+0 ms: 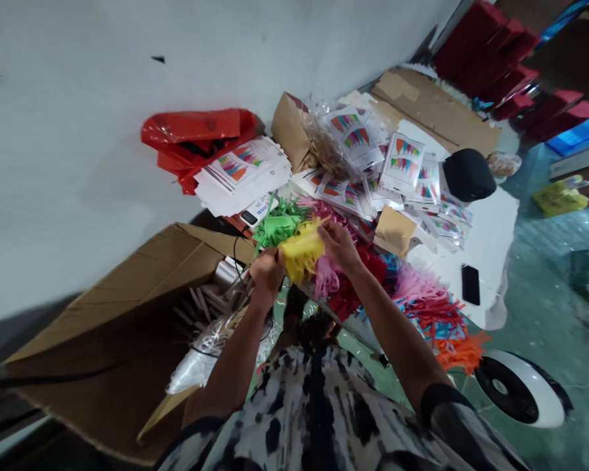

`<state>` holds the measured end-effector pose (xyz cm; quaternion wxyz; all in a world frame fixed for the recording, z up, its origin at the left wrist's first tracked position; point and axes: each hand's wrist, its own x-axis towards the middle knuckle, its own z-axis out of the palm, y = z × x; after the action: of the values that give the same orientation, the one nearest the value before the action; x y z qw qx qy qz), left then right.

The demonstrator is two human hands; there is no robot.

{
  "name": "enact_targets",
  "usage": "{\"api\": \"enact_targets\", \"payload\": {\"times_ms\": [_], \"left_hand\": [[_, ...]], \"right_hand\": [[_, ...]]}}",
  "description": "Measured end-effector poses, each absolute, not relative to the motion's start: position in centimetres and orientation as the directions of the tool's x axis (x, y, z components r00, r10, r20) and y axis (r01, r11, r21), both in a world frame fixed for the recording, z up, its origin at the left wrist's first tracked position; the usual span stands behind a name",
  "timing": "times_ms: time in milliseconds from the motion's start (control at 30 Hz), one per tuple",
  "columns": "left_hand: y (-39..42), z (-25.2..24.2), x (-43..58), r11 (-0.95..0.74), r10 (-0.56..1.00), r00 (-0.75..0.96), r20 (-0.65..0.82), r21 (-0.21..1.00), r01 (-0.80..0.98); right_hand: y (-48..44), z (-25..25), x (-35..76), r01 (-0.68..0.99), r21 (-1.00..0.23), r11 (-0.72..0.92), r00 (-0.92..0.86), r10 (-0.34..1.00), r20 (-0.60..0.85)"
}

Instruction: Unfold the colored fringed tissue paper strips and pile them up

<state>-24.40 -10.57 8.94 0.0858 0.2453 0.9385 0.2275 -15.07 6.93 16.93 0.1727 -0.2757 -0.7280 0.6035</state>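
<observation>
Yellow fringed paper [303, 248] is stretched between my two hands above the table's near edge. My left hand [268, 271] grips its left end, fingers closed. At its upper right end, my right hand [338, 243] pinches the paper. Just behind the yellow piece lies green fringed paper [277, 226]. Pink fringe [327, 276] hangs beside and below the yellow paper, and dark red fringe [346, 297] lies under my right forearm. Further right are light pink fringe [422, 285] and orange fringe [459, 352].
A large open cardboard box [108, 288] stands at left. Printed cards [243, 171] lie behind my hands, near a red plastic bag [196, 134]. Bagged packs [402, 163], a black cap [468, 174] and a phone [470, 284] are at right.
</observation>
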Motion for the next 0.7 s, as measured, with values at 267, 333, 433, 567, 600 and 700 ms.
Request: {"api": "enact_targets", "payload": {"times_ms": [267,333,433,567,600,700], "left_hand": [[-10.9,8.8,-24.3,0.855,0.444,-0.888,-0.121,0.352,0.38],[-10.7,8.7,-24.3,0.865,0.432,-0.893,-0.126,0.337,0.371],[-10.4,8.6,-24.2,0.869,0.428,-0.896,-0.119,0.325,0.372],[-9.7,8.6,-23.8,0.858,0.45,-0.886,-0.113,0.328,0.394],[-9.5,8.6,-23.6,0.857,0.453,-0.884,-0.114,0.33,0.396],[-9.2,8.6,-23.6,0.847,0.475,-0.87,-0.132,0.337,0.411]], "right_hand": [[8.7,18.7,-15.6,0.046,-0.999,-0.029,-0.79,0.61,-0.054],[9.3,19.3,-15.7,0.009,-0.999,-0.054,-0.788,0.615,-0.04],[10.3,20.2,-15.7,-0.058,-0.996,-0.066,-0.76,0.65,0.001],[12.3,21.9,-15.2,-0.162,-0.986,0.049,-0.686,0.712,0.148],[12.9,22.5,-14.8,-0.177,-0.978,0.11,-0.649,0.734,0.2],[14.6,24.6,-12.7,-0.202,-0.925,0.322,-0.498,0.78,0.38]]}}
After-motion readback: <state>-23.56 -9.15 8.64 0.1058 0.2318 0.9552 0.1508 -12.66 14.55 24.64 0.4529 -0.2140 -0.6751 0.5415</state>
